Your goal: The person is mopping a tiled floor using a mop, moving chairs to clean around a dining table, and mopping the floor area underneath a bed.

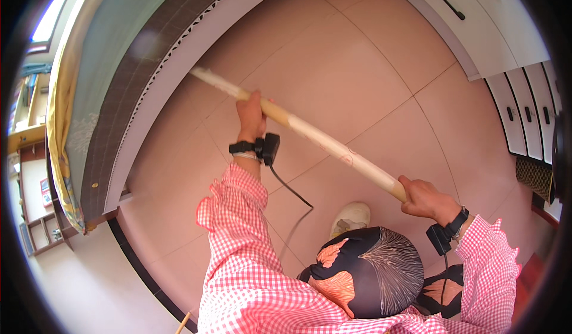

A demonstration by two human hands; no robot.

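Observation:
A long pale pole [333,147], partly wrapped in white, slants across the view from the upper left to the lower right. My left hand [252,116] is closed around it in its upper part. Lower down, my right hand [426,199] grips its near end. At the lower border of the bed [140,96], the pole's far end looks blurred, and whatever lies beyond it is hidden. Both wrists carry a black strap with a small black box and a cable.
Pink floor tiles [369,96] lie beneath the pole. A white cabinet [471,24] with black handles stands at the upper right, with white drawers [524,114] beside it. Shelves [36,197] line the far left. My shoe [351,218] shows below the pole.

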